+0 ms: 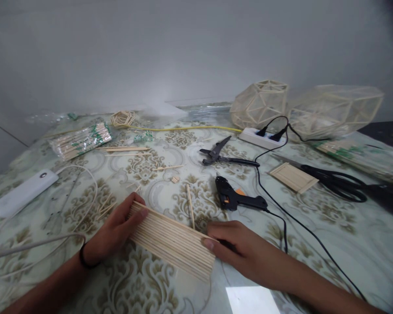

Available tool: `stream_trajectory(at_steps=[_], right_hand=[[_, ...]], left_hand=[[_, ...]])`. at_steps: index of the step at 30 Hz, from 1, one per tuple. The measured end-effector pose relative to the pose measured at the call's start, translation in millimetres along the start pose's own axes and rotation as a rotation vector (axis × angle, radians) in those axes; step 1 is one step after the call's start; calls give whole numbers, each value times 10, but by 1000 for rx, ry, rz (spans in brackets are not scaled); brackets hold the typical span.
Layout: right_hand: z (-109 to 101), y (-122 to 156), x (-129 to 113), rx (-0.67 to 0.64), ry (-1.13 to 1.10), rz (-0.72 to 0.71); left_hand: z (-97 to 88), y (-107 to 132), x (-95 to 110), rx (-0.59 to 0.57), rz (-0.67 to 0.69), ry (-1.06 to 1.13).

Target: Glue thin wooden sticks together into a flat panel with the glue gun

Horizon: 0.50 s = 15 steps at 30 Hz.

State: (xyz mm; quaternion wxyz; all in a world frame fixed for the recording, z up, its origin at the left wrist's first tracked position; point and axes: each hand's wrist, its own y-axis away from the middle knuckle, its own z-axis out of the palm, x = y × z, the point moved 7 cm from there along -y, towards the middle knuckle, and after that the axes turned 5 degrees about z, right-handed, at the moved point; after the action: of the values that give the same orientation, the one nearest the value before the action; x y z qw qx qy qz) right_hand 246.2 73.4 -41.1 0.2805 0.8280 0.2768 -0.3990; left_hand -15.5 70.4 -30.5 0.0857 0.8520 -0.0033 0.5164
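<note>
A flat panel of thin wooden sticks, laid side by side, is held tilted above the patterned tablecloth. My left hand grips its left end, thumb on top and fingers behind. At the right end, my right hand pinches the upper corner between thumb and fingers. Just beyond the panel lies a loose wooden stick. A black glue gun rests on its side beyond my right hand, its cord trailing right. Several short stick pieces lie beside my left hand.
Black cutting pliers, large scissors and a small wooden panel lie to the right. Behind stand a white power strip and stick-framed shapes. A bagged stick bundle and white device are left.
</note>
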Motion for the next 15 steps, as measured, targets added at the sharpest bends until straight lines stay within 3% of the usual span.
stream_trajectory(at_steps=[15], right_hand=[[2, 11, 11, -10, 2, 22]], left_hand=[[15, -1, -49, -32, -3, -32]])
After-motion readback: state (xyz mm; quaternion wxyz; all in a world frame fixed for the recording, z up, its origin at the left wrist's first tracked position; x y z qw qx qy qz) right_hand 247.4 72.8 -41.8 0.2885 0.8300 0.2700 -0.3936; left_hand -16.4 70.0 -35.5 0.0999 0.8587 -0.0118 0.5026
